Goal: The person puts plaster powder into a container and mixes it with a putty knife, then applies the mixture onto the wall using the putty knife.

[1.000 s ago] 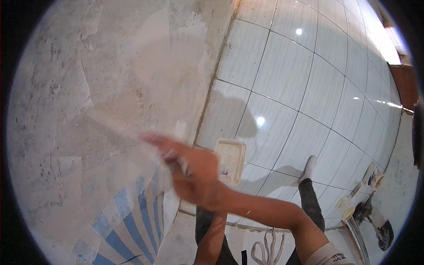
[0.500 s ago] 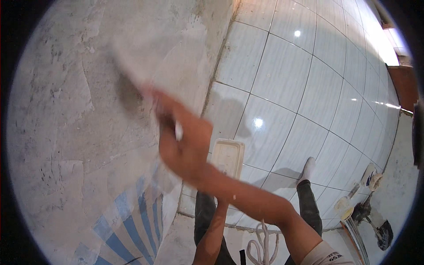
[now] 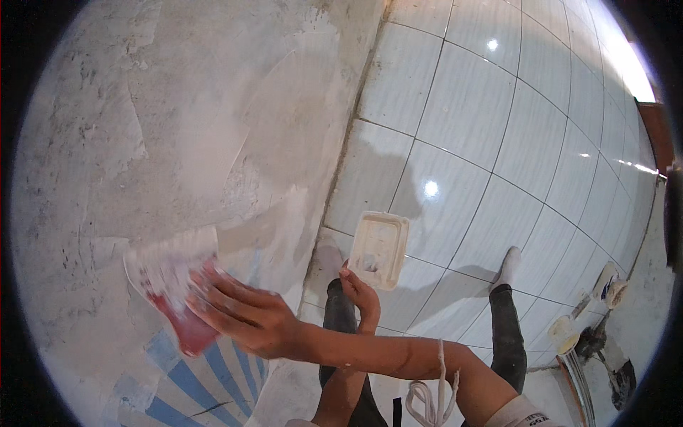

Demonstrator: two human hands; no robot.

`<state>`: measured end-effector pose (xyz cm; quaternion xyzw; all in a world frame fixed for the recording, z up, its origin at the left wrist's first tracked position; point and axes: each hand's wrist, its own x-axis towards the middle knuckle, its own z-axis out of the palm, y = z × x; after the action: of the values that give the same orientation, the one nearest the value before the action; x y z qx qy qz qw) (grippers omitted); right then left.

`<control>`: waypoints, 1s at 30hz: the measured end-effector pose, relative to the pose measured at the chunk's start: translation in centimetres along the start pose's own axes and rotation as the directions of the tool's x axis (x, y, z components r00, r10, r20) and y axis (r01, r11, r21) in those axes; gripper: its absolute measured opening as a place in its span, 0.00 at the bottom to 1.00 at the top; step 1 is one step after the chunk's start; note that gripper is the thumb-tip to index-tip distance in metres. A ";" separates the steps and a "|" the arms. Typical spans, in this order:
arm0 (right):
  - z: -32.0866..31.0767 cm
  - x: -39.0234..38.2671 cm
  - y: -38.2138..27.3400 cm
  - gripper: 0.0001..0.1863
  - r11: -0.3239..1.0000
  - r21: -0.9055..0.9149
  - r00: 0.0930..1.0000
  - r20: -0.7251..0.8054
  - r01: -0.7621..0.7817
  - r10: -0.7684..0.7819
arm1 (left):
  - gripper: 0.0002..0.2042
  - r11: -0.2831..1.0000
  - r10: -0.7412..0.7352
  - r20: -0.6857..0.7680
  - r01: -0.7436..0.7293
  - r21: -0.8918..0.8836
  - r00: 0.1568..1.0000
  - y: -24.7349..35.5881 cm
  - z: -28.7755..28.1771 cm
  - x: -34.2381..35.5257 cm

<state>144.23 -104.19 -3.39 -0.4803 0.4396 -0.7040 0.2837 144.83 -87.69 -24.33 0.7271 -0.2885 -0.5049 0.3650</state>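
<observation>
My right hand (image 3: 245, 317) reaches across to the left, its fingers closed round a red putty spreader (image 3: 188, 331). The tool's wide edge is smeared with whitish paste and lies at the grey plastered wall (image 3: 107, 178), just above a blue-and-white striped patch (image 3: 206, 370). White paste also coats my fingers. Beneath my right forearm, my left hand (image 3: 363, 293) grips the near left edge of a shallow cream rectangular tray (image 3: 403, 245). A small lump of paste sits in the tray's near end. Part of my left forearm is hidden behind the right one.
Pale tiles (image 3: 455, 156) cover the floor right of the wall's bottom edge. My feet, in light socks, stand apart on it. At the lower right are a cream round container (image 3: 564, 333) and dark, paste-stained tools (image 3: 622, 384). A white cord (image 3: 430, 402) hangs in front of me.
My right hand has swept the spreader down the wall, from the upper part toward the striped patch. The tray has shifted slightly right, and my left hand has come into view.
</observation>
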 end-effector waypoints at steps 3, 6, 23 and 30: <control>-3.5 0.1 -0.2 0.20 0.971 0.229 0.997 -0.037 -0.064 0.074 | 0.30 0.998 0.063 -0.024 -0.063 0.003 0.998 -0.9 -0.8 0.6; -6.4 1.9 3.8 0.20 0.982 0.019 0.934 -0.307 -0.188 0.184 | 0.28 0.988 0.118 -0.054 -0.112 0.104 0.992 -0.8 -0.4 0.3; -4.0 -2.5 4.0 0.26 0.990 0.110 0.993 -0.066 -0.094 0.101 | 0.37 0.991 -0.037 -0.039 0.042 0.130 0.999 -0.6 -2.4 0.4; 0.0 -1.9 5.3 0.32 0.983 -0.027 0.978 -0.112 -0.180 0.176 | 0.25 0.999 0.047 -0.058 -0.048 -0.022 0.997 -0.1 -0.6 0.0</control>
<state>144.88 -104.99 -8.91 -0.4052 0.5087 -0.6925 0.3122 145.36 -87.49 -24.29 0.7297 -0.2891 -0.4785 0.3937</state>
